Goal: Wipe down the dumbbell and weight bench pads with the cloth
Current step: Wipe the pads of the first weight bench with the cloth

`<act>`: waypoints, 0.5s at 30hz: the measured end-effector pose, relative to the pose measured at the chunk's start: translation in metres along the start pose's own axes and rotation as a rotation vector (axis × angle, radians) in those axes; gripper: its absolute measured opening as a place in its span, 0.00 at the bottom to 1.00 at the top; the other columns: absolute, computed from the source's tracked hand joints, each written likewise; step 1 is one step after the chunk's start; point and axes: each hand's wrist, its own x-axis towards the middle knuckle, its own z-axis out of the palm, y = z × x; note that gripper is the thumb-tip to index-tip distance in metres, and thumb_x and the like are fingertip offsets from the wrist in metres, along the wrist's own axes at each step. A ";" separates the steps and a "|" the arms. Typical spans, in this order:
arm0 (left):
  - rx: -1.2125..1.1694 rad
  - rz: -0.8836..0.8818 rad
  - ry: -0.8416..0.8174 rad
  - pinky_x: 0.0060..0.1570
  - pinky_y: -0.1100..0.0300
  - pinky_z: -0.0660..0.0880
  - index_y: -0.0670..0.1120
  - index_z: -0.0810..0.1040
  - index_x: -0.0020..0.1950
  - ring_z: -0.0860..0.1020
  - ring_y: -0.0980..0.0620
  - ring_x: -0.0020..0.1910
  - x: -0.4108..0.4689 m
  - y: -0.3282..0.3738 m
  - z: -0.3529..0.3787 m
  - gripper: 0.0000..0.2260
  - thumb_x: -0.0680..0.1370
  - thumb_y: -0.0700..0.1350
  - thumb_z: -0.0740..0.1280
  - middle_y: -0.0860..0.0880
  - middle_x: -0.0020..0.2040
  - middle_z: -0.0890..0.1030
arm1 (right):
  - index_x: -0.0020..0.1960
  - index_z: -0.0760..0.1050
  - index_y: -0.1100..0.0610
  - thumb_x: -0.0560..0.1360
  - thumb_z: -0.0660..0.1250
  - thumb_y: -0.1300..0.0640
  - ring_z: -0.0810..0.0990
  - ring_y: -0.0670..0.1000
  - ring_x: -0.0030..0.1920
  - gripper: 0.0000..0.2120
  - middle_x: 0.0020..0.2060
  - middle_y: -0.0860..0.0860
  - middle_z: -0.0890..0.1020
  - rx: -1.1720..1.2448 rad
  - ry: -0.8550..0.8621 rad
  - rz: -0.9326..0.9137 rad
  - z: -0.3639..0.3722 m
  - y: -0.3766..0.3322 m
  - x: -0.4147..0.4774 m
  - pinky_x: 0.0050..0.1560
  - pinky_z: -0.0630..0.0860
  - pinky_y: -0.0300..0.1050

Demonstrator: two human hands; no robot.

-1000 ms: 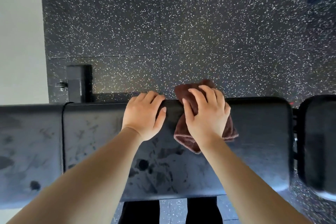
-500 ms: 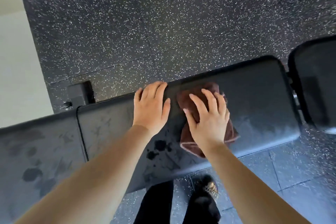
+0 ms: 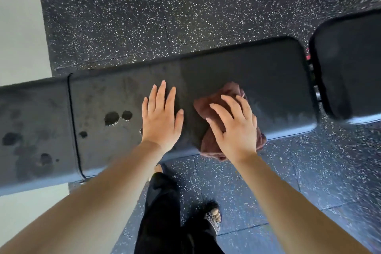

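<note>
the right hand (image 3: 237,130) lay flat on the cloth (image 3: 208,109), fingers spread and pressing down rather than curled around it, so nothing was gripped. the cloth was a crumpled reddish-brown piece; part of it showed beyond the fingertips, toward the far edge of the bench pad (image 3: 257,72), and part bulged out under the heel of the palm, hanging just over the pad's near edge. the left hand (image 3: 160,117) rested beside it, palm down on the bare black pad, fingers straight and loosely apart, holding nothing; its thumb pointed toward the cloth and stopped just short of it.

to the outer side of the left hand's little finger, several dark wet spots (image 3: 112,118) dotted the pad, and past them a seam (image 3: 73,121) crossed the upholstery, with more dark blotches beyond. the pad surface past the right hand's fingertips looked darker and more even than the dusty, smeared stretch ahead of the left hand's fingers. beyond the right hand's little finger the pad ended, and a second pad (image 3: 348,64) sat across a narrow gap.

below the wrists, black trousers (image 3: 162,212) and a patterned shoe (image 3: 214,217) stood on the speckled rubber floor (image 3: 165,6). no dumbbell could be made out.
</note>
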 end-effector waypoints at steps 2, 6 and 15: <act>0.022 0.022 0.003 0.72 0.41 0.46 0.47 0.58 0.75 0.49 0.43 0.76 -0.009 0.015 0.007 0.25 0.80 0.51 0.55 0.47 0.77 0.54 | 0.58 0.77 0.47 0.75 0.65 0.46 0.68 0.58 0.66 0.13 0.63 0.49 0.75 -0.008 0.006 0.002 -0.013 0.027 -0.006 0.56 0.71 0.59; 0.085 0.083 0.028 0.70 0.35 0.46 0.52 0.59 0.75 0.50 0.40 0.75 -0.014 0.046 0.023 0.24 0.79 0.53 0.52 0.48 0.77 0.56 | 0.60 0.77 0.51 0.75 0.66 0.48 0.66 0.60 0.67 0.15 0.64 0.51 0.74 0.021 0.105 0.158 -0.038 0.087 0.013 0.59 0.68 0.60; 0.138 0.039 0.134 0.69 0.35 0.48 0.54 0.59 0.72 0.52 0.40 0.74 -0.012 0.051 0.035 0.23 0.77 0.54 0.52 0.49 0.75 0.58 | 0.58 0.78 0.51 0.75 0.65 0.47 0.71 0.60 0.64 0.14 0.62 0.51 0.76 0.044 0.188 0.178 -0.031 0.073 0.000 0.54 0.71 0.56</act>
